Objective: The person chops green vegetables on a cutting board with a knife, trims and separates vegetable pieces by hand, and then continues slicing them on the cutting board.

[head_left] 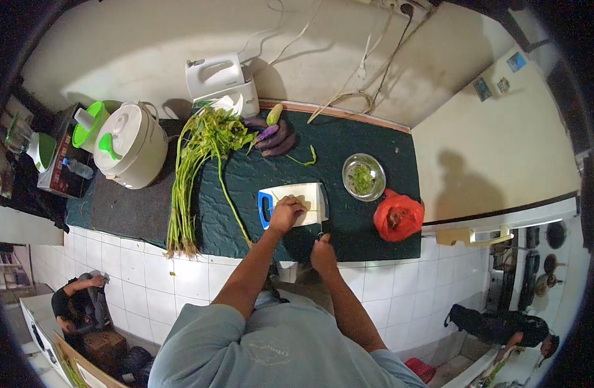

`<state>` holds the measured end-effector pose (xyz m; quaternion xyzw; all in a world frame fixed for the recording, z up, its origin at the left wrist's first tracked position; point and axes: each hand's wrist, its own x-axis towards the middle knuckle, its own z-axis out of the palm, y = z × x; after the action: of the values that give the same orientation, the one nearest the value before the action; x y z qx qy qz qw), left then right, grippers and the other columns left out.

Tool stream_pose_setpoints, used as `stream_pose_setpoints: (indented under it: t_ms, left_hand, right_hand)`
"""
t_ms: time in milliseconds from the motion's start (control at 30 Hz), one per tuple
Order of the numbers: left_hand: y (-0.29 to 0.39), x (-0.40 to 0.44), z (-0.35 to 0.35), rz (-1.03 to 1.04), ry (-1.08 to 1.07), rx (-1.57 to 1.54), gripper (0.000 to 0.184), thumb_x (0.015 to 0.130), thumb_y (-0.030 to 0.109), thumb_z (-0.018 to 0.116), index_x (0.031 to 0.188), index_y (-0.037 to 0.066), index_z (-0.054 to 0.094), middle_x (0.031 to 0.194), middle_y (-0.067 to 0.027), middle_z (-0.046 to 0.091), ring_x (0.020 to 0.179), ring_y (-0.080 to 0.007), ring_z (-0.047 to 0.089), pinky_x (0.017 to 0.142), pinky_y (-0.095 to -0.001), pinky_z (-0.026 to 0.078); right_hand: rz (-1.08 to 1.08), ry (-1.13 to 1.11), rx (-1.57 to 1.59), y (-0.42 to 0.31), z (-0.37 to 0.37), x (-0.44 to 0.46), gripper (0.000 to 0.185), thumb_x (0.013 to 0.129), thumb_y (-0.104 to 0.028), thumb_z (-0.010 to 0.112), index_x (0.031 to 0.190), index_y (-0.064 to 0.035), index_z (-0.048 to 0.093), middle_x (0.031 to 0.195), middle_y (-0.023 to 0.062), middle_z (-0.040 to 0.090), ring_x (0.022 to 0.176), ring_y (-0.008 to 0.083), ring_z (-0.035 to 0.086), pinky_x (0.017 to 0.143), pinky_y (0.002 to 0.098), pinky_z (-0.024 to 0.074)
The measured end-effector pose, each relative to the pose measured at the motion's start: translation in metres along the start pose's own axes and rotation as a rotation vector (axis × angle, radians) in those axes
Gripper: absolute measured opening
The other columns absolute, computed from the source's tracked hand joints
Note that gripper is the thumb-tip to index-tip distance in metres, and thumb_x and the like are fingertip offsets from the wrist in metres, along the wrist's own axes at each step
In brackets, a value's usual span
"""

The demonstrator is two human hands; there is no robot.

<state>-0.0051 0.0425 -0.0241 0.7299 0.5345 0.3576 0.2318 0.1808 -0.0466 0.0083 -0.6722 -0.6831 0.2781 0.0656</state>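
On the white cutting board (301,191) with a blue handle, my left hand (288,215) has its fingers curled down. A thin pale-green stem (315,210) seems to come out from under them. My right hand (323,251) is closed around the dark handle of a knife (320,234) at the board's front edge; little of the blade shows. Left of the board lies a bunch of long-stemmed leafy greens (200,161), with one stem trailing toward me. A steel bowl (350,185) to the right holds cut green pieces (362,178).
Purple eggplants (279,139) lie behind the board. A red plastic bag (400,216) sits at the right edge of the dark green cloth (342,236). A white rice cooker (138,152) and a hand mixer (220,76) stand left and back. Two other people are lower left and lower right.
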Motion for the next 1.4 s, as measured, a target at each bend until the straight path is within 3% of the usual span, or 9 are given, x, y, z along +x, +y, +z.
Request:
stream_pose_setpoints:
  t_ms: [367, 600, 667, 1000, 1067, 1200, 1267, 1367, 1400]
  left_hand:
    - [0.017, -0.022, -0.005, 0.088, -0.038, 0.269, 0.028, 0.077, 0.009, 0.059, 0.101, 0.014, 0.072, 0.106, -0.0041, 0.061, 0.101, -0.0256, 0.056, 0.092, -0.0367, 0.047]
    - [0.021, -0.022, 0.002, 0.036, -0.077, 0.395, 0.023, 0.080, 0.012, 0.058, 0.098, 0.012, 0.071, 0.103, -0.0061, 0.059, 0.102, -0.0259, 0.056, 0.090, -0.0365, 0.049]
    - [0.026, -0.018, 0.000, 0.033, -0.086, 0.428, 0.022, 0.080, 0.013, 0.058, 0.098, 0.012, 0.070, 0.103, -0.0065, 0.059, 0.102, -0.0262, 0.056, 0.090, -0.0371, 0.049]
    - [0.027, -0.012, 0.010, 0.123, -0.131, 0.514, 0.014, 0.079, 0.014, 0.055, 0.085, 0.007, 0.065, 0.105, -0.0092, 0.059, 0.101, -0.0267, 0.058, 0.085, -0.0378, 0.051]
    - [0.025, -0.014, 0.013, 0.111, -0.131, 0.505, 0.013, 0.079, 0.013, 0.055, 0.085, 0.006, 0.065, 0.104, -0.0098, 0.059, 0.100, -0.0272, 0.059, 0.084, -0.0377, 0.051]
    - [0.027, -0.012, 0.008, 0.046, -0.152, 0.430, 0.012, 0.078, 0.011, 0.056, 0.085, 0.005, 0.064, 0.103, -0.0099, 0.058, 0.098, -0.0276, 0.060, 0.082, -0.0381, 0.054]
    - [0.029, -0.013, 0.004, 0.043, -0.167, 0.423, 0.012, 0.078, 0.010, 0.056, 0.085, 0.005, 0.064, 0.102, -0.0096, 0.058, 0.098, -0.0274, 0.060, 0.081, -0.0382, 0.055]
    - [0.031, -0.017, 0.001, 0.066, -0.135, 0.396, 0.015, 0.079, 0.011, 0.056, 0.090, 0.005, 0.064, 0.101, -0.0089, 0.058, 0.098, -0.0264, 0.060, 0.081, -0.0370, 0.055]
    - [0.030, -0.019, 0.000, 0.034, -0.201, 0.415, 0.023, 0.081, 0.011, 0.055, 0.101, 0.006, 0.064, 0.108, -0.0093, 0.058, 0.103, -0.0271, 0.059, 0.084, -0.0372, 0.054]
  right_hand:
    - [0.052, -0.030, -0.174, -0.006, -0.015, 0.013, 0.030, 0.098, -0.021, 0.046, 0.112, 0.0045, 0.037, 0.088, 0.0285, 0.066, 0.080, 0.0443, 0.067, 0.070, 0.0497, 0.0555]
    - [0.127, -0.027, -0.065, -0.011, -0.016, 0.022, 0.028, 0.099, -0.022, 0.044, 0.112, 0.0030, 0.038, 0.093, 0.0290, 0.066, 0.082, 0.0462, 0.066, 0.073, 0.0508, 0.0548]
    - [0.134, -0.098, -0.168, -0.028, -0.041, 0.027, 0.038, 0.096, -0.019, 0.046, 0.123, 0.0061, 0.036, 0.091, 0.0288, 0.067, 0.086, 0.0436, 0.068, 0.075, 0.0536, 0.0546]
    - [0.208, -0.083, -0.056, -0.020, -0.020, 0.022, 0.034, 0.092, -0.011, 0.042, 0.120, 0.0068, 0.038, 0.096, 0.0318, 0.065, 0.091, 0.0452, 0.066, 0.081, 0.0524, 0.0540]
    - [0.115, -0.089, -0.085, -0.029, -0.037, 0.030, 0.033, 0.098, -0.021, 0.044, 0.118, 0.0044, 0.037, 0.095, 0.0322, 0.065, 0.089, 0.0475, 0.065, 0.080, 0.0542, 0.0516]
    - [0.045, -0.064, -0.104, -0.021, -0.028, 0.026, 0.034, 0.098, -0.022, 0.044, 0.119, 0.0045, 0.037, 0.094, 0.0311, 0.065, 0.089, 0.0468, 0.065, 0.080, 0.0543, 0.0518]
    - [0.178, -0.077, -0.150, -0.030, -0.021, 0.010, 0.039, 0.093, -0.012, 0.042, 0.125, 0.0090, 0.037, 0.093, 0.0306, 0.066, 0.087, 0.0431, 0.068, 0.076, 0.0519, 0.0555]
    - [0.212, -0.041, -0.031, -0.025, -0.003, 0.002, 0.036, 0.098, -0.022, 0.044, 0.120, 0.0057, 0.038, 0.092, 0.0305, 0.065, 0.089, 0.0462, 0.065, 0.080, 0.0546, 0.0513]
    - [0.216, -0.046, -0.030, -0.026, -0.004, 0.005, 0.036, 0.098, -0.022, 0.044, 0.120, 0.0057, 0.038, 0.092, 0.0305, 0.065, 0.089, 0.0462, 0.065, 0.080, 0.0546, 0.0513]
